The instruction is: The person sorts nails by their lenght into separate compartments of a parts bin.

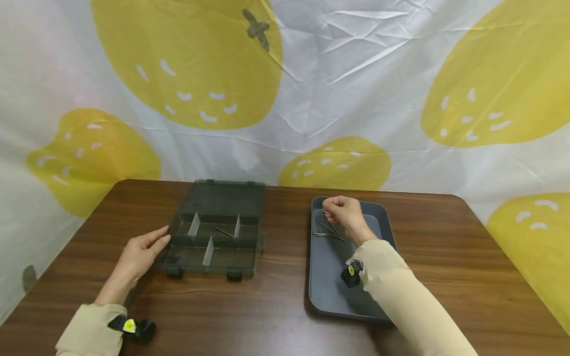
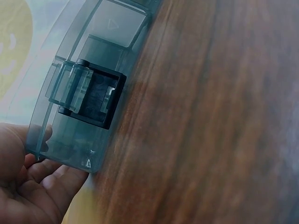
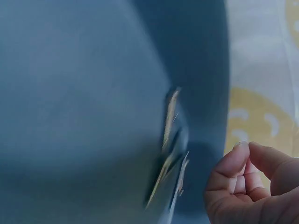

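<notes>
A grey translucent compartment box (image 1: 231, 254) lies with its lid (image 1: 229, 198) folded back, at the left of the table. One thin screw (image 1: 224, 232) rests in a back compartment between white dividers (image 1: 208, 251). My left hand (image 1: 140, 254) holds the box's left side; in the left wrist view its fingers (image 2: 51, 184) curl at the box corner beside a black latch (image 2: 100, 95). Above the far left corner of the grey tray (image 1: 329, 289), my right hand (image 1: 349, 217) pinches thumb and finger together, a small shiny bit of a screw (image 1: 325, 212) at the fingertips. Several brass-coloured screws (image 3: 161, 179) lie below.
Both box and tray stand on a brown wooden table (image 1: 276, 306). Behind the table's far edge hangs a white cloth (image 1: 311, 99) with yellow fruit prints. A black wrist camera (image 1: 352, 275) sits low over the tray.
</notes>
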Demonstrator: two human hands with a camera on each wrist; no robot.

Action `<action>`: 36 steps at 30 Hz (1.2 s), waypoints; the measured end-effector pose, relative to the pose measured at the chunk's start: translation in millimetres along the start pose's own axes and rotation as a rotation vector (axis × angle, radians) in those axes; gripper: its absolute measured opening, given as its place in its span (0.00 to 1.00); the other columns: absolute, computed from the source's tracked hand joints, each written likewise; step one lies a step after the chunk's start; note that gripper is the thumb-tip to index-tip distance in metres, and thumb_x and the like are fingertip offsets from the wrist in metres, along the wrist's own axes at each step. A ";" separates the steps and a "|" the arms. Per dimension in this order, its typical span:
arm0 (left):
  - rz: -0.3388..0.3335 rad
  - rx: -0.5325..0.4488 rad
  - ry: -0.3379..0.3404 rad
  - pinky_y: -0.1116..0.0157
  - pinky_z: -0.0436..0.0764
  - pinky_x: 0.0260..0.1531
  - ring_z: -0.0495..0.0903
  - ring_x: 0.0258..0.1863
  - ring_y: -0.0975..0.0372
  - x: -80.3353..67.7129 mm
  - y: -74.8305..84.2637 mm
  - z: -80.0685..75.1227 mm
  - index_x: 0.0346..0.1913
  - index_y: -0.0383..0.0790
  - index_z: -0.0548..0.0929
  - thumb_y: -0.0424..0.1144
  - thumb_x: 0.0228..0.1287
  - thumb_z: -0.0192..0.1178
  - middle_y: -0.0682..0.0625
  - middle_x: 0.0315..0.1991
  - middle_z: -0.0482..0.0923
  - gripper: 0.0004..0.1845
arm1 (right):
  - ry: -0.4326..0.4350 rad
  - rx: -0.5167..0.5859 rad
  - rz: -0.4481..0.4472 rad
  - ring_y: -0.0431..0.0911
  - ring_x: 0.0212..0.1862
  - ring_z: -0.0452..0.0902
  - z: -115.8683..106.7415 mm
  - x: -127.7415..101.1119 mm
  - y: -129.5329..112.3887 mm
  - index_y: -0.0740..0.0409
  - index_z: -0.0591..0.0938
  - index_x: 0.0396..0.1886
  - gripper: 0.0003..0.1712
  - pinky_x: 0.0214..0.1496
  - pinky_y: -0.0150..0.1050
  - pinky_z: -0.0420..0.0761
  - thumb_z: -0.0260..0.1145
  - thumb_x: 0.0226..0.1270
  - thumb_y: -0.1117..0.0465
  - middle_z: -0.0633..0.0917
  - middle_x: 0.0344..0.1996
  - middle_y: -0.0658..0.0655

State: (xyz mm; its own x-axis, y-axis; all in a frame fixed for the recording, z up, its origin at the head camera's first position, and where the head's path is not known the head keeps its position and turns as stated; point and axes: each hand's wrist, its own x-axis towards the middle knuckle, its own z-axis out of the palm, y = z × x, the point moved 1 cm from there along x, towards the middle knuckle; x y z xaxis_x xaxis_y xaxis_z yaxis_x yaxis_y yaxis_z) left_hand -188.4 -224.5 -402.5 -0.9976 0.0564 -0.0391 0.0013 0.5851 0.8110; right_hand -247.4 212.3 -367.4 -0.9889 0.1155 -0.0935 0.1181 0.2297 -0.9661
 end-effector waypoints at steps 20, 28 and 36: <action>-0.001 -0.009 0.003 0.40 0.61 0.62 0.57 0.67 0.37 -0.2 -1.1 -0.8 0.69 0.31 0.61 0.49 0.73 0.46 0.31 0.67 0.58 0.31 | -0.016 -0.397 -0.011 0.35 0.19 0.70 -20.9 -2.4 29.0 0.72 0.82 0.31 0.07 0.21 0.25 0.75 0.64 0.60 0.69 0.77 0.16 0.48; -0.024 -0.020 -0.017 0.40 0.60 0.62 0.55 0.67 0.37 -0.3 -0.6 0.2 0.70 0.32 0.60 0.48 0.73 0.46 0.32 0.68 0.57 0.31 | 0.002 -0.474 -0.015 0.35 0.18 0.70 -19.7 -0.4 31.6 0.67 0.82 0.26 0.05 0.20 0.26 0.76 0.65 0.58 0.69 0.75 0.13 0.47; -0.014 -0.019 -0.010 0.40 0.60 0.63 0.56 0.67 0.37 -0.2 -0.6 0.4 0.69 0.31 0.61 0.49 0.73 0.46 0.32 0.67 0.58 0.31 | 0.002 -0.497 -0.011 0.35 0.16 0.71 -20.0 1.6 30.8 0.67 0.83 0.25 0.05 0.20 0.26 0.76 0.65 0.58 0.69 0.76 0.13 0.47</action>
State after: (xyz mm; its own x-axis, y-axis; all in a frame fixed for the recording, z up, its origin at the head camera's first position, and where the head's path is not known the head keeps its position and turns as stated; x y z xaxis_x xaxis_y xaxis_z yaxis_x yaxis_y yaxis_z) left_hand -188.2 -224.6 -403.3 -0.9968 0.0564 -0.0561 -0.0140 0.5704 0.8212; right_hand -243.5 238.9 -392.5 -0.9901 0.1127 -0.0831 0.1373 0.6638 -0.7352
